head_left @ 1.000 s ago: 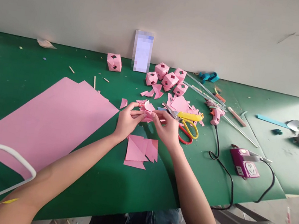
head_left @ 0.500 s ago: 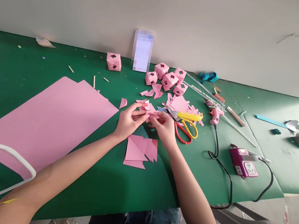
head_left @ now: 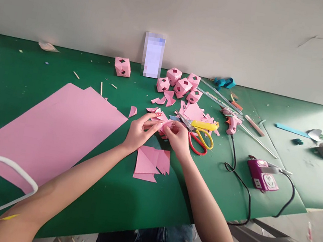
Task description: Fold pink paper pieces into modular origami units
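Observation:
Between my two hands is a small folded piece of pink paper (head_left: pixel 165 126), partly covered by fingers. My left hand (head_left: pixel 141 131) pinches its left side with thumb and fingers. On the right side, my right hand (head_left: pixel 178 137) grips it with thumb and forefinger. Just below the hands lie cut pink paper pieces (head_left: pixel 147 161) in a loose stack. Scissors (head_left: pixel 202 140) with red and yellow handles rest right beside my right hand, with a yellow craft knife (head_left: pixel 205 125) across them. Pink paper scraps (head_left: pixel 193 111) are heaped behind.
A large pink paper sheet (head_left: pixel 53 133) covers the left of the green table (head_left: pixel 99 213). Several pink paper polyhedra (head_left: pixel 182 87) and a phone (head_left: pixel 153 55) stand at the back. A pink glue gun (head_left: pixel 232 123) and a purple power socket (head_left: pixel 262 175) with cables lie right.
The pink paper between my fingers has turned slightly, and my right fingers have shifted on it. Both hands stay in nearly the same place.

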Demonstrator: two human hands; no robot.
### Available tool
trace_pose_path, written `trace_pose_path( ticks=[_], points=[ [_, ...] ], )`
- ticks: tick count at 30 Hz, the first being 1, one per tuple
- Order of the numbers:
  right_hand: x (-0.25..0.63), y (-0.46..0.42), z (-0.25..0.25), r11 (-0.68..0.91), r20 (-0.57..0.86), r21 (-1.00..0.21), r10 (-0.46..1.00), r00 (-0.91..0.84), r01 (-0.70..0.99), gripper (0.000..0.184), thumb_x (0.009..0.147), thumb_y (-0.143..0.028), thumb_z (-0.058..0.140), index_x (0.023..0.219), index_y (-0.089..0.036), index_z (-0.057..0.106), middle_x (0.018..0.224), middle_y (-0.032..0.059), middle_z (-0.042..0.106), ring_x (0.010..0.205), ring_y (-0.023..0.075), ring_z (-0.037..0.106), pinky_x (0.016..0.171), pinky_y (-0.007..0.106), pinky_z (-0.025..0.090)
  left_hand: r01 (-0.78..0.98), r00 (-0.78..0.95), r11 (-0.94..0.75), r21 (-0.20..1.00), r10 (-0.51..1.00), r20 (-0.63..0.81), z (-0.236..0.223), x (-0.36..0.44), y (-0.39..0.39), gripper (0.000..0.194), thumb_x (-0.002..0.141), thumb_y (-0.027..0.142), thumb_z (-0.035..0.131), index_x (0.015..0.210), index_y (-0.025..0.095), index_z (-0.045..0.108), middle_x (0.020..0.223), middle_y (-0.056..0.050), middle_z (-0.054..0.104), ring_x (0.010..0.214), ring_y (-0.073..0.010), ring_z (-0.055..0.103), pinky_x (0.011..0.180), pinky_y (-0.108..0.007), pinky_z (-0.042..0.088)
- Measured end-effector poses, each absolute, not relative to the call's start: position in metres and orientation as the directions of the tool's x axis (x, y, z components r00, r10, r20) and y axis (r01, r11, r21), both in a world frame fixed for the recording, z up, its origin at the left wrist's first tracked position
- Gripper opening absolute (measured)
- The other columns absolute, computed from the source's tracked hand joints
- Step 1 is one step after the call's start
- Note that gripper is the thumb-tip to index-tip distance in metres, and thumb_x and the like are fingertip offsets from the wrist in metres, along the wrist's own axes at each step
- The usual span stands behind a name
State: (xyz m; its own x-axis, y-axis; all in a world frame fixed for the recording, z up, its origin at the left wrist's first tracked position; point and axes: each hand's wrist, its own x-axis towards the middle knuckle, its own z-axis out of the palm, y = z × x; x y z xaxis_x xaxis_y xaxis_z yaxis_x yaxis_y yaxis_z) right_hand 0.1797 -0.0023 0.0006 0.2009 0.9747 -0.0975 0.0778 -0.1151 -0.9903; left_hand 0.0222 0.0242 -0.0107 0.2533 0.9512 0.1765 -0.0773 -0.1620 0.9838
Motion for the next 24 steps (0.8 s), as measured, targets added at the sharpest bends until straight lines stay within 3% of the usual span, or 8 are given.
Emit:
trace_pose_path(
  ticks=[6,13,17,24],
  points=[
    [0.181,-0.002,-0.001,-0.1,-0.069,-0.987,0.972,0.225,0.129,0.017,0.074,-0.035,0.069,0.083,-0.021,0.069,0.079,0.0045,0.076,0.072,0.0211,0.073,0.065,0.032,0.062,-0.079,0.267,-0.133,0.988,0.952,0.15,-0.011,0.022,0.024,0.041,0.089,0.048,0.075,0.116,0.019,0.065,0.108,-0.012,0.083,0.107,-0.03,0.079,0.091,-0.04,0.067],
    [0.182,-0.001,-0.002,-0.115,-0.108,-0.993,0.974,0.198,0.026,0.027,0.073,-0.045,0.079,0.081,-0.02,0.07,0.077,0.0042,0.076,0.071,0.0234,0.074,0.067,0.037,0.065,-0.057,0.341,-0.198,0.978,0.917,0.206,-0.016,0.021,0.026,0.052,0.085,0.037,0.08,0.13,0.022,0.058,0.131,-0.015,0.075,0.126,-0.0311,0.071,0.102,-0.043,0.063],
    [0.181,-0.001,0.001,-0.126,-0.123,-0.992,0.982,0.145,0.009,0.036,0.077,-0.055,0.078,0.084,-0.02,0.072,0.081,0.0058,0.077,0.081,0.0274,0.078,0.069,0.038,0.067,-0.099,0.273,-0.13,0.987,0.95,0.152,-0.018,0.02,0.032,0.056,0.083,0.039,0.082,0.13,0.021,0.058,0.128,-0.015,0.076,0.122,-0.0317,0.073,0.098,-0.043,0.065],
    [0.181,-0.003,0.003,-0.114,-0.114,-0.993,0.976,0.186,-0.011,0.034,0.079,-0.052,0.076,0.093,-0.02,0.074,0.084,0.0054,0.079,0.082,0.025,0.08,0.068,0.033,0.065,-0.174,0.249,-0.089,0.981,0.96,0.131,-0.02,0.02,0.037,0.06,0.079,0.039,0.086,0.128,0.023,0.055,0.124,-0.012,0.076,0.116,-0.0288,0.076,0.095,-0.042,0.065]
  ],
)
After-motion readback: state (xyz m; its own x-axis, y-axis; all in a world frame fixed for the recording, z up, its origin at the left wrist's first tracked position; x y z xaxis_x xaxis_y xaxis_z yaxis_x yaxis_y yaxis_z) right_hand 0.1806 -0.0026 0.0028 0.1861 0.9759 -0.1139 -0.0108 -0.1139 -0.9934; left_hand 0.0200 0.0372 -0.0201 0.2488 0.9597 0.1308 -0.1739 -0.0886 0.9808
